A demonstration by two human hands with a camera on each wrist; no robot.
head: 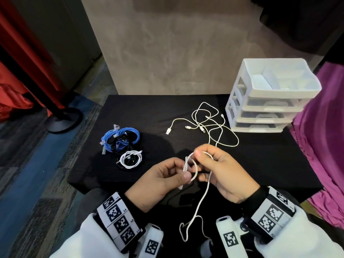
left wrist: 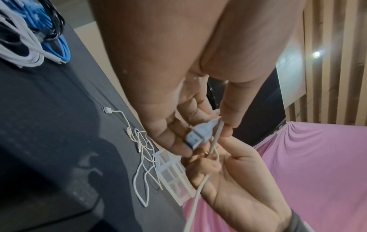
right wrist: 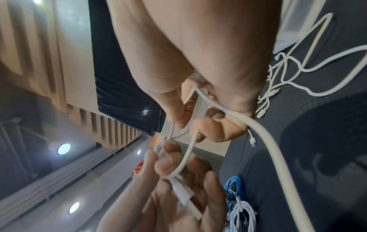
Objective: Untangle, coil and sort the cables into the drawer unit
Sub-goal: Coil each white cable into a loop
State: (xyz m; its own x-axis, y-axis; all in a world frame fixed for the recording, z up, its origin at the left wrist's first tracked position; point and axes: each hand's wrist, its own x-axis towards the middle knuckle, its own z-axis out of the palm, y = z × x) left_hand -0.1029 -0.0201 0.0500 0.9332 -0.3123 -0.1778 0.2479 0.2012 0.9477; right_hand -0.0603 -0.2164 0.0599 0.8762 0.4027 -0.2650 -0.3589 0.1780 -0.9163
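Both hands hold one white USB cable (head: pixel 193 165) above the near edge of the black table (head: pixel 260 161). My left hand (head: pixel 167 175) pinches the cable near its USB plug (left wrist: pixel 200 135). My right hand (head: pixel 219 168) grips a small loop of the same cable (right wrist: pixel 198 106); its tail (head: pixel 197 207) hangs toward my lap. Tangled white cables (head: pixel 208 125) lie loose farther back. The white drawer unit (head: pixel 270 97) stands at the back right, its drawers shut.
A blue and black coiled bundle (head: pixel 121 140) and a coiled white cable (head: pixel 131 159) lie at the table's left. Pink cloth (head: pixel 323 136) hangs to the right. A black stand base (head: pixel 63 118) sits on the floor at left.
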